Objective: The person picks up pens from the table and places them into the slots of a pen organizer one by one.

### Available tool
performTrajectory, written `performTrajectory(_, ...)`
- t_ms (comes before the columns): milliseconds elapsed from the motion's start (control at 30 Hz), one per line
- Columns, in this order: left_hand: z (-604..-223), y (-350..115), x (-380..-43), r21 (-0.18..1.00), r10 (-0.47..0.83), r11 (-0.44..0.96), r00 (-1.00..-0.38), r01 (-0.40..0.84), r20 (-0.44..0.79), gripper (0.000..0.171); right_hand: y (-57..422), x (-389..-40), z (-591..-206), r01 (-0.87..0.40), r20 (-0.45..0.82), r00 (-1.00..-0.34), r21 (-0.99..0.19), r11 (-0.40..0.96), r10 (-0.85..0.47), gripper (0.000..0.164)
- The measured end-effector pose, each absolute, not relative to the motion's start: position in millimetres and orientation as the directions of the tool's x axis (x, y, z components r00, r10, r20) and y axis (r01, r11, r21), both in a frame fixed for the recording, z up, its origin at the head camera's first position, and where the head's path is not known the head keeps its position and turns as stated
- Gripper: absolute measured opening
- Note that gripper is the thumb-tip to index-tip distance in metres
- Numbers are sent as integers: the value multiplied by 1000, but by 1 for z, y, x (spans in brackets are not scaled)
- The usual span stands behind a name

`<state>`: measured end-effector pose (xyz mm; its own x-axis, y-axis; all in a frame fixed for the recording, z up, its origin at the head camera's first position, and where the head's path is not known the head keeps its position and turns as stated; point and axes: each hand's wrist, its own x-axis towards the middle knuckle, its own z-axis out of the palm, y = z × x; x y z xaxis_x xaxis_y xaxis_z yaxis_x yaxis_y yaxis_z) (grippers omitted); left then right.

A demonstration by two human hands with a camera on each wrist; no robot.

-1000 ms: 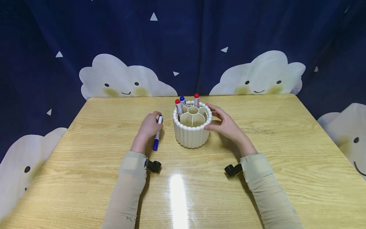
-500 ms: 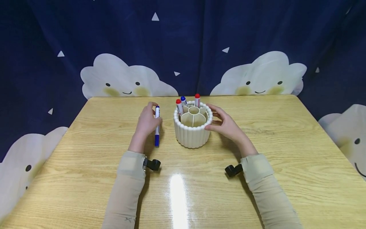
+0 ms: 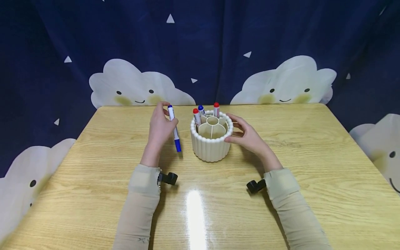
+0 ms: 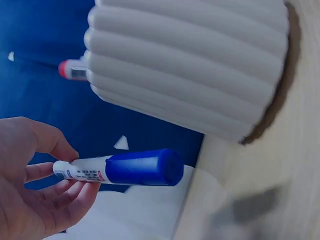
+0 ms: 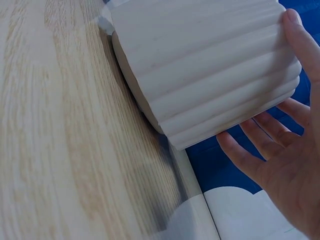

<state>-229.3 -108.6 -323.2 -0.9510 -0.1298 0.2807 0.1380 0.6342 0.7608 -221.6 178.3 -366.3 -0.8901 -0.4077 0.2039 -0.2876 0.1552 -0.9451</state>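
My left hand (image 3: 160,126) pinches a white marker (image 3: 173,119) with a blue cap between thumb and fingers. The marker hangs tilted above the table, its blue cap (image 4: 145,167) pointing down and away from the palm. To its right stands a cream ribbed pen holder (image 3: 210,150), upright, with a beaded rim and several compartments. My right hand (image 3: 245,137) holds the holder's right side, thumb at the front and fingers round the back. In the right wrist view, the fingers (image 5: 262,135) lie along its ribbed wall (image 5: 210,70).
Two red-capped markers, one at the left (image 3: 197,117) and one at the back (image 3: 216,109), stand in the holder beside a blue-capped marker (image 3: 201,110). The wooden table (image 3: 93,173) ends at a dark blue curtain (image 3: 200,45) printed with clouds.
My left hand has raised the marker off the table and moved it away from me. The marker's blue cap has swung right, towards the holder. My right hand stays on the pen holder.
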Motion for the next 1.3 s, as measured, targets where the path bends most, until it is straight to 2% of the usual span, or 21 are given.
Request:
performTrajectory(233, -302, -104, -219, 821, -134, 515, -924, 244, 359, 50, 178, -223, -367, -298, 212, -886, -942, 155, -412, 79)
performTrajectory(600, -275, -89, -209, 801, -117, 433, -856, 413, 504, 49, 179, -223, -369, -307, 219, -885, -938, 159, -411, 80)
performTrajectory(833, -265, -74, -206, 762, -81, 382, -803, 522, 590, 45, 179, -222, -368, -311, 225, -881, -938, 152, -417, 81)
performTrajectory(1100, -273, -60, -203, 672, 14, 328, -715, 664, 699, 46, 178, -220, -365, -300, 213, -884, -941, 156, -416, 79)
performTrajectory(1300, -279, -58, -204, 637, 83, 333, -694, 695, 715, 45, 179, -222, -366, -299, 213, -884, -942, 154, -416, 79)
